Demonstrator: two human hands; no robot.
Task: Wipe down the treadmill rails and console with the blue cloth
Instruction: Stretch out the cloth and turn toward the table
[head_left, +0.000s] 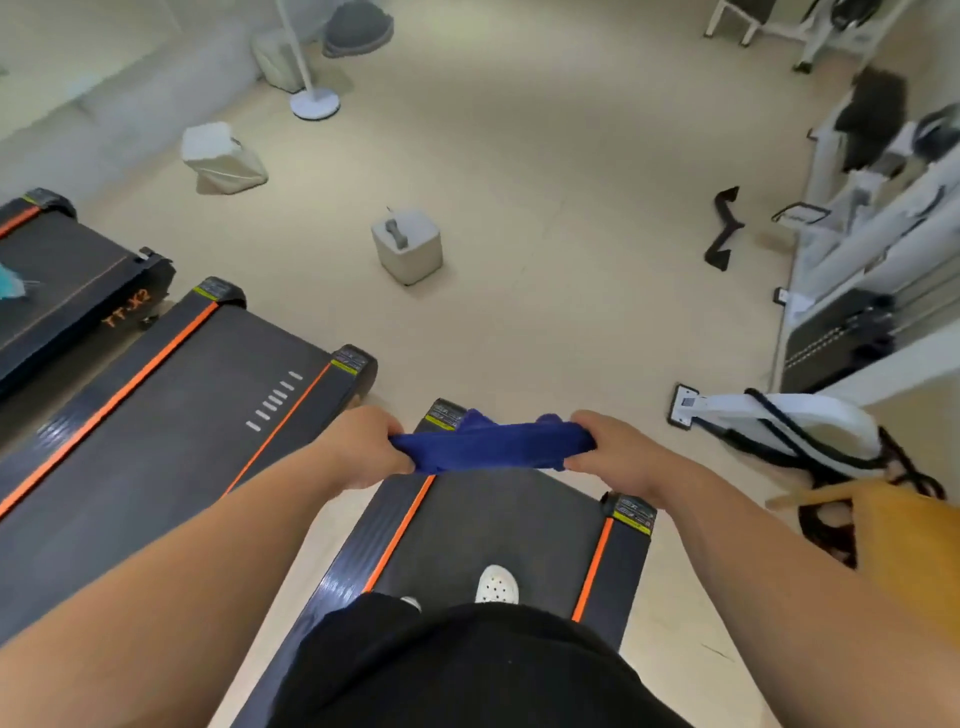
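A blue cloth (491, 447) is stretched out between my two hands, bunched into a band above the far end of a black treadmill deck (498, 525) with orange stripes. My left hand (366, 447) grips the cloth's left end with curled fingers. My right hand (608, 447) grips its right end the same way. I stand on the belt; a white shoe (497, 584) shows below. No rails or console are in view.
Two more black treadmills (171, 410) lie to the left. A grey cube with a dumbbell on it (408, 244) stands on the beige floor ahead. White gym machines (857, 249) line the right side, with a yellow bag (904, 540) at near right.
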